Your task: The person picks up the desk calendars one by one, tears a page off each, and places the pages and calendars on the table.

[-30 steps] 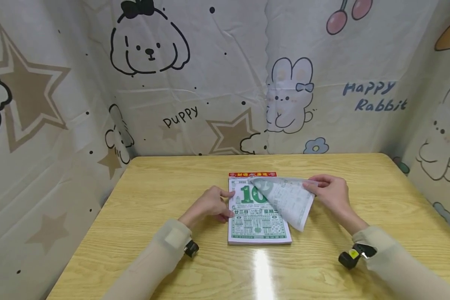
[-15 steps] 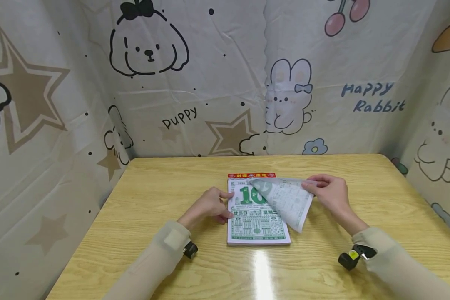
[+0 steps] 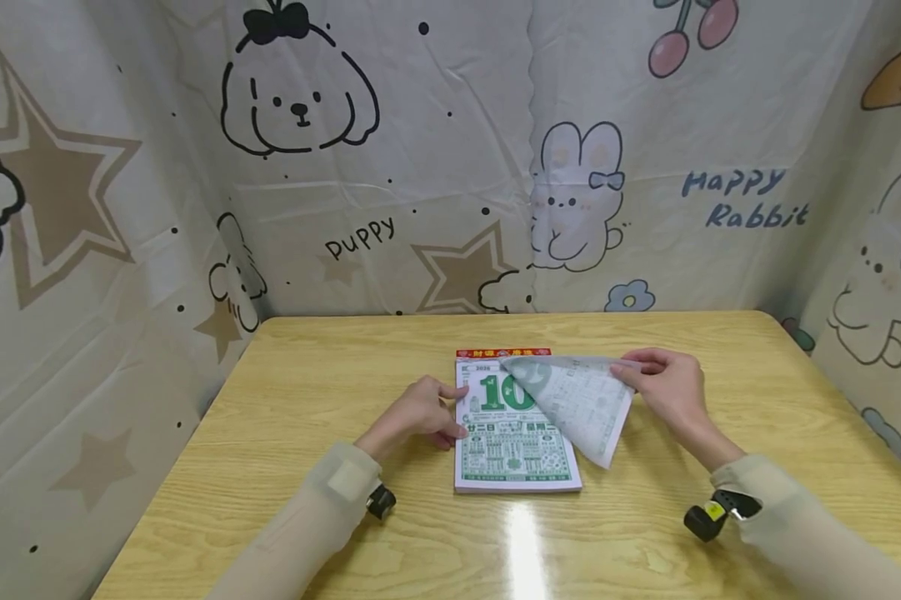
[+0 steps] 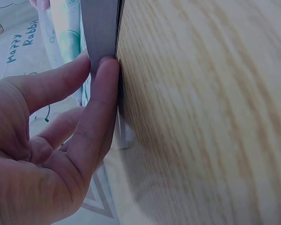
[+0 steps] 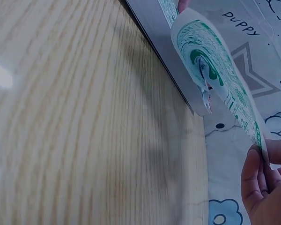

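Observation:
A thick tear-off calendar lies on the table with a red strip along its top and a large green 10 on the showing page. My left hand holds its left edge; in the left wrist view the fingers lie against the pad's thick side, with one digit at the top face. Between thumb and fingers, my right hand pinches the corner of a lifted page, folded back diagonally from the upper middle. In the right wrist view the page curls, with a ragged torn part near the pad's top.
The wooden table carries the calendar at its middle. A pale curtain with cartoon prints hangs behind and along both sides. Small black cameras sit on both wrists.
My right hand has shifted slightly to the right, drawing the lifted page's corner along. The left hand stays at the calendar's edge; the head view tilts slightly.

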`<state>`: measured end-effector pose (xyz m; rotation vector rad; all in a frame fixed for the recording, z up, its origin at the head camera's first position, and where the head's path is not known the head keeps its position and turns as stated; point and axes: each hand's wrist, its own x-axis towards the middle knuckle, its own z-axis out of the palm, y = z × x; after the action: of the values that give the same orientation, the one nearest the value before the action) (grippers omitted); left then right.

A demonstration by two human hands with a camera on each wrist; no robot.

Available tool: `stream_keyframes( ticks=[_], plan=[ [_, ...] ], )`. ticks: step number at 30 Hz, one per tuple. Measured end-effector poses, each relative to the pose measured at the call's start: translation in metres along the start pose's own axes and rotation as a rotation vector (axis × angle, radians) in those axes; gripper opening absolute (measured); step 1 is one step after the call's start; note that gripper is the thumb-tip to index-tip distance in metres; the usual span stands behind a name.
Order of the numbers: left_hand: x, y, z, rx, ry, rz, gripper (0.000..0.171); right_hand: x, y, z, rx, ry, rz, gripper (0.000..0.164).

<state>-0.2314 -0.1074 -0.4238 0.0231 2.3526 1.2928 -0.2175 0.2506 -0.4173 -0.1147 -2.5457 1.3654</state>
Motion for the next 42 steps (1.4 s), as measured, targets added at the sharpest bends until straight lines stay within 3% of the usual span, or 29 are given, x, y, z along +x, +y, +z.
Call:
stream_keyframes(
  ticks=[11,42],
  plan=[
    [0.0,-0.002,-0.004,0.012,0.001,0.004,0.07,0.002,0.009,-0.018,-0.058,0.038,0.042,0.044],
    [0.001,-0.001,0.001,-0.006,-0.002,0.004,0.069,0.009,0.013,-0.041,-0.044,0.085,0.129,0.052]
  ],
)
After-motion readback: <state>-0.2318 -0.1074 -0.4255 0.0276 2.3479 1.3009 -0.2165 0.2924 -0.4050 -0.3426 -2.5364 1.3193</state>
